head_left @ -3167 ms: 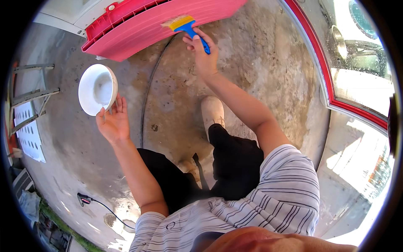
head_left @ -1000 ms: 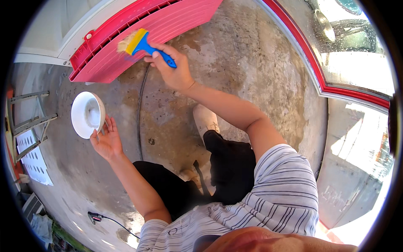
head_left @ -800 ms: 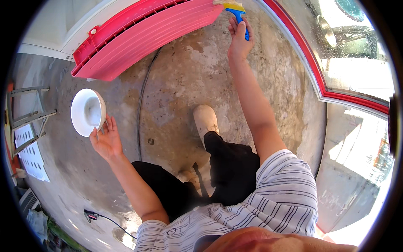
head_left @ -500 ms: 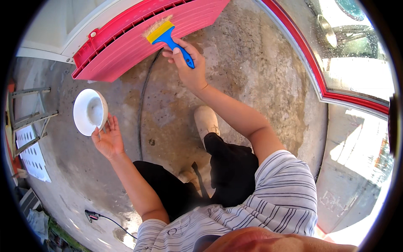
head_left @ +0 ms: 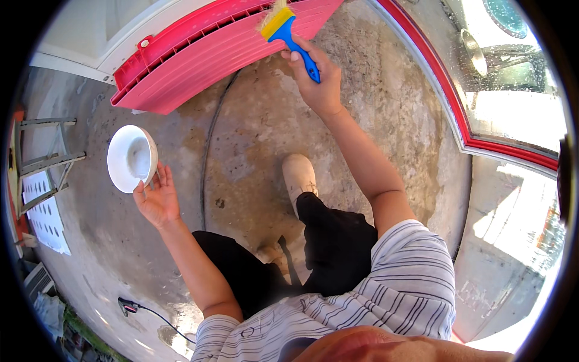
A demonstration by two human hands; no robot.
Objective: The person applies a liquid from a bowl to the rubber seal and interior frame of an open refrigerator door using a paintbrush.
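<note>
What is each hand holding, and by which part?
The right hand holds a brush by its blue handle; the left hand holds a white bowl by its rim.

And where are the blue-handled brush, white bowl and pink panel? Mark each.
Blue-handled brush (head_left: 284,35): head view, on the handle's wide neck below the yellow band.
White bowl (head_left: 119,158): head view, on its inner wall, left side.
Pink panel (head_left: 202,69): head view, on its ridged face.

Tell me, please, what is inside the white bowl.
A cloudy, whitish patch, perhaps liquid, shows at the bottom of the white bowl. The left hand hides a bit of the rim with its thumb.
</note>
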